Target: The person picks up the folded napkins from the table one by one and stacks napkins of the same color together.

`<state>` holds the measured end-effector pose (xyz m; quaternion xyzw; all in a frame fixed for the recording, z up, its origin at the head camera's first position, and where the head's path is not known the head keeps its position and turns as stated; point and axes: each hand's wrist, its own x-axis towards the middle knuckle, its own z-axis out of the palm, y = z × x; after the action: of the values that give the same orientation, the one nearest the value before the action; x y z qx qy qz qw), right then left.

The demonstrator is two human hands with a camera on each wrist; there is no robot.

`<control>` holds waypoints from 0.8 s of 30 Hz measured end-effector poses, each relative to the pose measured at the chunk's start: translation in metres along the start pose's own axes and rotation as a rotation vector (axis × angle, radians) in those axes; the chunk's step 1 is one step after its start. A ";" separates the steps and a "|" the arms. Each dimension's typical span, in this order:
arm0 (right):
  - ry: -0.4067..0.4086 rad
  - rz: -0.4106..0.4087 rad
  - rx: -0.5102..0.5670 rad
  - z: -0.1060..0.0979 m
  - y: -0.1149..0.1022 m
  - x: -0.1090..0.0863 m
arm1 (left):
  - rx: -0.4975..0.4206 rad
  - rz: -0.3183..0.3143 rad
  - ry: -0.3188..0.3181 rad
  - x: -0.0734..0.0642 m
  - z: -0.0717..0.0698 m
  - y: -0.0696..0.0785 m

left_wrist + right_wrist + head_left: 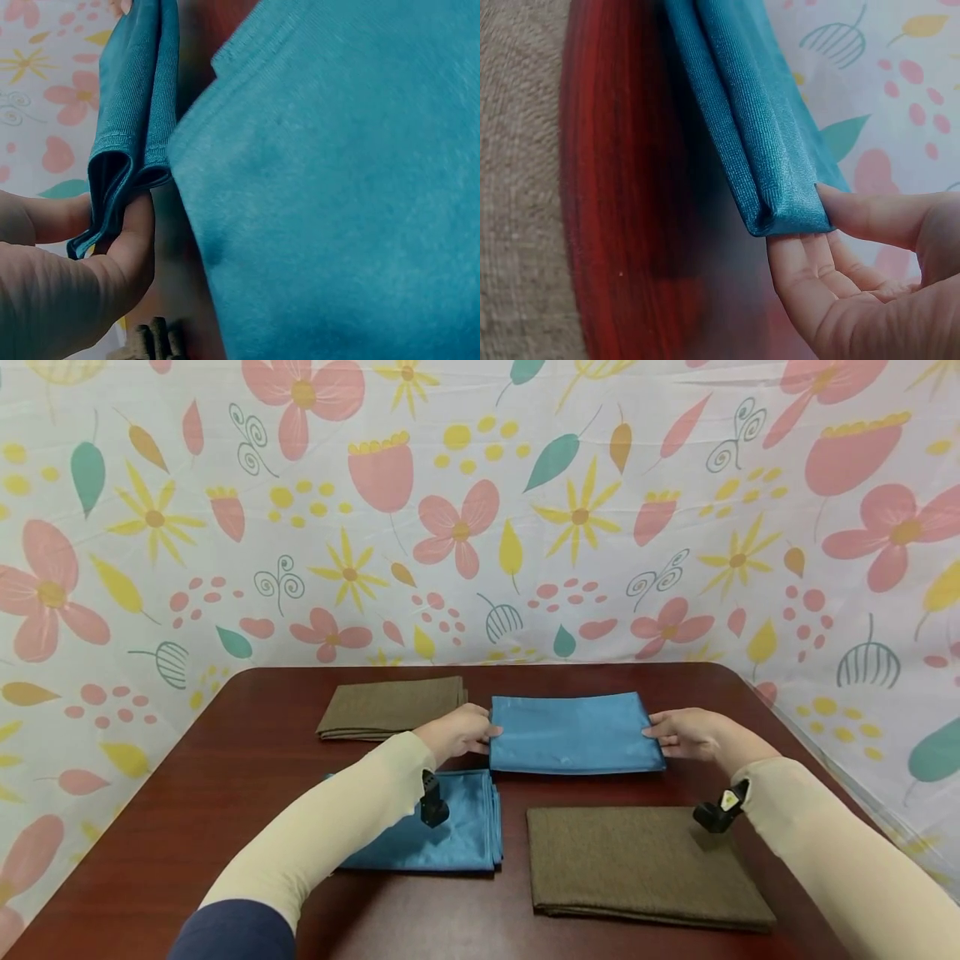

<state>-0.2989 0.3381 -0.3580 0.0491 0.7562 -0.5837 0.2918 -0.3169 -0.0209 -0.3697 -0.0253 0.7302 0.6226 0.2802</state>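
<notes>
Both hands hold a folded blue cloth [573, 735] by its short ends, over the back right part of the table. My left hand [461, 731] pinches the left end; in the left wrist view its thumb and fingers [135, 240] grip the layered folds. At the other end, my right hand [686, 733] pinches the edge, thumb on top and fingers [799, 266] beneath. Below the left forearm lies a second folded blue cloth [465, 827], partly hidden by the sleeve.
A folded brown cloth [390, 706] lies at the back left of the dark red table [187, 810]. Another folded brown cloth [637, 864] lies at the front right, under the right wrist camera [722, 810]. A flower-patterned curtain [480, 510] hangs behind the table.
</notes>
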 end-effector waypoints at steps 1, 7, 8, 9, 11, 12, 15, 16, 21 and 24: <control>0.001 -0.003 0.007 0.000 -0.001 -0.001 | -0.003 0.004 0.000 -0.001 0.000 0.002; 0.003 -0.028 0.001 0.000 -0.004 -0.006 | -0.001 0.022 -0.002 -0.005 -0.003 0.008; 0.006 -0.030 -0.001 0.000 -0.005 -0.006 | -0.003 0.027 -0.001 -0.005 -0.003 0.008; 0.006 -0.033 -0.003 0.000 -0.005 -0.007 | -0.006 0.030 0.001 -0.005 -0.004 0.008; 0.010 -0.033 0.002 0.001 -0.006 -0.007 | -0.017 0.040 0.004 -0.006 -0.005 0.007; 0.013 -0.034 0.004 0.001 -0.006 -0.008 | -0.020 0.045 0.007 -0.006 -0.005 0.007; 0.024 -0.036 0.010 0.003 -0.008 -0.009 | -0.038 0.054 0.007 -0.007 -0.008 0.007; 0.026 -0.036 0.010 0.004 -0.009 -0.009 | -0.043 0.055 0.003 -0.007 -0.009 0.007; 0.020 -0.047 0.018 0.005 -0.013 -0.010 | -0.040 0.053 0.012 -0.009 -0.013 0.008; 0.023 -0.055 0.033 0.007 -0.016 -0.011 | -0.035 0.049 0.038 -0.009 -0.016 0.009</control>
<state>-0.2936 0.3299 -0.3398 0.0399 0.7509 -0.6031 0.2661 -0.3185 -0.0369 -0.3568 -0.0241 0.7248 0.6414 0.2504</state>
